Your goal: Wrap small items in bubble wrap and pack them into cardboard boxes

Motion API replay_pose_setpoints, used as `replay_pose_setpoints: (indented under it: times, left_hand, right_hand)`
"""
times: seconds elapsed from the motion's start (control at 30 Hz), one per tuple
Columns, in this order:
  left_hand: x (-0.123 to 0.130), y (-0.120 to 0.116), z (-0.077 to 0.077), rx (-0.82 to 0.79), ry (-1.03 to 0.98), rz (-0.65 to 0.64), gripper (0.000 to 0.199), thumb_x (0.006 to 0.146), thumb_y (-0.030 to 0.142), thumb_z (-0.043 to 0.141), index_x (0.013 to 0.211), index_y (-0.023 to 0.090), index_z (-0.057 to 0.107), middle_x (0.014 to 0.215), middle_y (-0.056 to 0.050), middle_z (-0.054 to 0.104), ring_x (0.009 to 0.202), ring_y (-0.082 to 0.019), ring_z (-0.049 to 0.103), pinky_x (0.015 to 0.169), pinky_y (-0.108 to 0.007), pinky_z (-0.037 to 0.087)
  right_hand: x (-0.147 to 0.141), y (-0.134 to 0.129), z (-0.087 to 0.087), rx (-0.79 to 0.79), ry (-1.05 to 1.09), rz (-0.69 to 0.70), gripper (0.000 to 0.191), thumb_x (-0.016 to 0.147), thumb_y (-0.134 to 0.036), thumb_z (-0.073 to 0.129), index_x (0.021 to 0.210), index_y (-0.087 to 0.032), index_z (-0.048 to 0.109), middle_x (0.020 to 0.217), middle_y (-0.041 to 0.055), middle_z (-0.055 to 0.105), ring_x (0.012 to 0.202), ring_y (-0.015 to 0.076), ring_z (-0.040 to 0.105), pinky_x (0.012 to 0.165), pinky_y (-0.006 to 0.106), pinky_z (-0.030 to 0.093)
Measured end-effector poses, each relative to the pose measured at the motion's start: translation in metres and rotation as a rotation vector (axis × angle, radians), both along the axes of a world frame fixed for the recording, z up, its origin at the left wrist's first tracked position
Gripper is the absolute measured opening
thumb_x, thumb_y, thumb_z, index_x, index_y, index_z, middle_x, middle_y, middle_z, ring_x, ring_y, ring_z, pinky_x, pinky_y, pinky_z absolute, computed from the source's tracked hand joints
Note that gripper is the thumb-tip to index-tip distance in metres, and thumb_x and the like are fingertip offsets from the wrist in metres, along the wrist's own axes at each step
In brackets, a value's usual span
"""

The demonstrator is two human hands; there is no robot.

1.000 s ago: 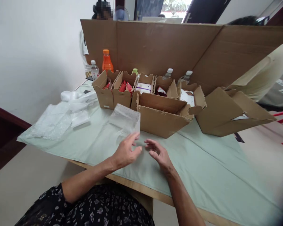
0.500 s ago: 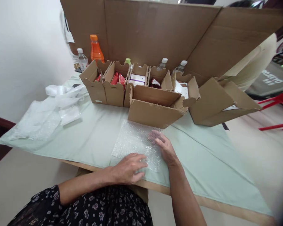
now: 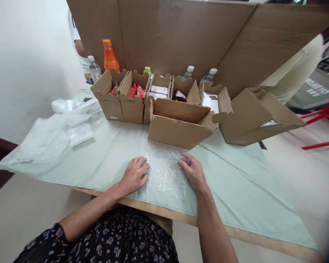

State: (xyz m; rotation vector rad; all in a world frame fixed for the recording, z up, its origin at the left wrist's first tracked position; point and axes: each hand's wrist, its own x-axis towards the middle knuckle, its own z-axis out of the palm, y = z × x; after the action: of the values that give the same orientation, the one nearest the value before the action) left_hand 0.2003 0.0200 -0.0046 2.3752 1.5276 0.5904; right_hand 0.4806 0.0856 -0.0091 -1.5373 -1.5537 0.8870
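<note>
A clear sheet of bubble wrap [image 3: 164,171] lies on the cloth-covered table in front of me. My left hand [image 3: 134,174] is closed at its left edge, thumb and curled fingers on the plastic. At the right edge, my right hand [image 3: 193,170] grips the sheet, thumb on top and fingertips partly behind the film. Just beyond the sheet stands an open cardboard box [image 3: 178,129], close to its far edge; nothing shows inside from here.
Behind is a row of open cardboard bins, with red packets [image 3: 136,91] and a white box [image 3: 158,91]. Bottles, one orange [image 3: 110,58], stand behind them. More bubble wrap [image 3: 44,140] lies left. A tilted carton [image 3: 252,118] stands right. A tall cardboard panel [image 3: 175,36] closes the back.
My left hand has moved left and away from me, from above the sheet's near part to its left edge. My right hand has shifted slightly along the right edge.
</note>
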Motion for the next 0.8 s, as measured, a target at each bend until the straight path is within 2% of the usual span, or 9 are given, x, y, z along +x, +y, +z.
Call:
replay_pose_setpoints:
  times: [0.2, 0.4, 0.47, 0.6, 0.8]
  left_hand:
    - [-0.009, -0.002, 0.007, -0.012, 0.061, -0.039, 0.020, 0.088, 0.015, 0.060, 0.105, 0.019, 0.070, 0.122, -0.013, 0.066, 0.115, -0.032, 0.058, 0.097, -0.050, 0.051]
    - [-0.010, 0.001, 0.008, -0.026, 0.022, 0.005, 0.016, 0.091, 0.018, 0.057, 0.098, 0.020, 0.071, 0.104, -0.010, 0.069, 0.100, -0.028, 0.060, 0.090, -0.046, 0.052]
    - [-0.007, 0.003, 0.005, -0.003, 0.002, 0.029, 0.019, 0.090, 0.018, 0.057, 0.103, 0.020, 0.071, 0.113, -0.012, 0.068, 0.106, -0.029, 0.060, 0.094, -0.047, 0.052]
    - [-0.003, 0.005, 0.000, 0.008, 0.017, 0.000, 0.032, 0.086, 0.017, 0.061, 0.117, 0.020, 0.068, 0.137, -0.015, 0.061, 0.131, -0.034, 0.053, 0.109, -0.054, 0.046]
    - [-0.004, 0.016, -0.003, -0.037, 0.038, -0.005, 0.039, 0.087, 0.017, 0.060, 0.125, 0.018, 0.065, 0.145, -0.017, 0.059, 0.144, -0.037, 0.045, 0.116, -0.057, 0.040]
  right_hand:
    - [-0.004, -0.005, 0.006, 0.024, -0.181, 0.008, 0.049, 0.079, -0.045, 0.060, 0.118, -0.016, 0.069, 0.067, -0.0006, 0.066, 0.061, 0.0184, 0.058, 0.067, 0.033, 0.048]
    - [-0.004, -0.007, 0.003, 0.024, -0.207, -0.002, 0.059, 0.081, -0.045, 0.058, 0.131, -0.014, 0.064, 0.064, -0.0013, 0.064, 0.061, 0.0196, 0.058, 0.070, 0.035, 0.050]
    - [-0.004, -0.007, 0.002, 0.040, -0.203, -0.014, 0.058, 0.082, -0.045, 0.058, 0.132, -0.014, 0.064, 0.066, -0.0006, 0.066, 0.062, 0.0201, 0.059, 0.072, 0.035, 0.050]
    - [-0.006, -0.008, -0.002, 0.052, -0.217, -0.058, 0.058, 0.083, -0.046, 0.057, 0.132, -0.015, 0.065, 0.070, 0.0013, 0.069, 0.066, 0.0214, 0.062, 0.076, 0.037, 0.051]
    - [-0.008, -0.004, -0.010, 0.106, -0.236, -0.146, 0.055, 0.083, -0.048, 0.056, 0.126, -0.016, 0.067, 0.077, 0.0052, 0.073, 0.071, 0.0235, 0.065, 0.076, 0.037, 0.051]
